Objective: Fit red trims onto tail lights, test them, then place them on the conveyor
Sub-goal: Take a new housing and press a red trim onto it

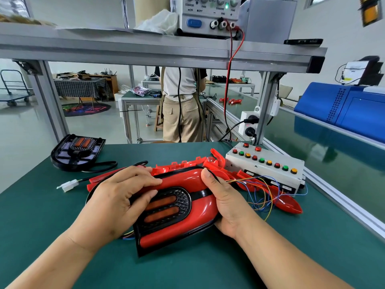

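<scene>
The tail light point(166, 207), its red trim point(183, 179) on top, lies tilted on the tabletop point(52, 222), long axis running between the hands; the left hand point(123, 197) presses near-straight fingers on the trim; the right hand point(226, 205) grips the right end, nearer the button test box point(268, 163).

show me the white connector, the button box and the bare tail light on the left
white connector point(69, 185), head view, middle of its plastic housing
button box point(279, 157), head view, white top face beside the buttons
bare tail light point(82, 142), head view, its amber lens
</scene>
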The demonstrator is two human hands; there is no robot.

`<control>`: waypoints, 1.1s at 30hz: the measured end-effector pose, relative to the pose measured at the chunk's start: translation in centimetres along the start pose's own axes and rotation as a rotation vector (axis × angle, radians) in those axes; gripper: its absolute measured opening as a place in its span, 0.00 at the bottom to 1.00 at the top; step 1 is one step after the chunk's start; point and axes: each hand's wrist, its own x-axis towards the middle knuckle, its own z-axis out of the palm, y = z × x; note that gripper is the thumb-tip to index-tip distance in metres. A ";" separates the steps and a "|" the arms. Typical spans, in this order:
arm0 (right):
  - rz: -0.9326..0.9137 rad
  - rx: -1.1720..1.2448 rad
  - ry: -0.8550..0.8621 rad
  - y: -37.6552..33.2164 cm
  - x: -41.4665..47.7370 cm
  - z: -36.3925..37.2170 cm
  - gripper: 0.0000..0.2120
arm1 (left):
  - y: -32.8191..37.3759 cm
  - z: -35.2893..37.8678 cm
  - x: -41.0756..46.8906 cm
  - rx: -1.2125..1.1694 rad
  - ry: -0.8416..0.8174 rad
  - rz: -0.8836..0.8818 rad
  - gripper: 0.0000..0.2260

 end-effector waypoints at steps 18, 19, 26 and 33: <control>-0.029 -0.009 -0.031 0.0 0.0 -0.2 0.34 | 0.1 0.6 -0.1 0.041 0.108 0.051 0.14; -0.032 -0.013 -0.034 0.0 0.1 -0.3 0.33 | 0.1 0.6 -0.1 0.040 0.119 0.055 0.14; -0.026 -0.014 -0.031 0.1 0.1 -0.2 0.36 | 0.3 0.4 0.1 0.040 0.096 0.060 0.14; -0.015 -0.015 -0.007 0.2 0.3 -0.4 0.30 | 0.3 0.9 -0.1 0.062 0.137 0.016 0.11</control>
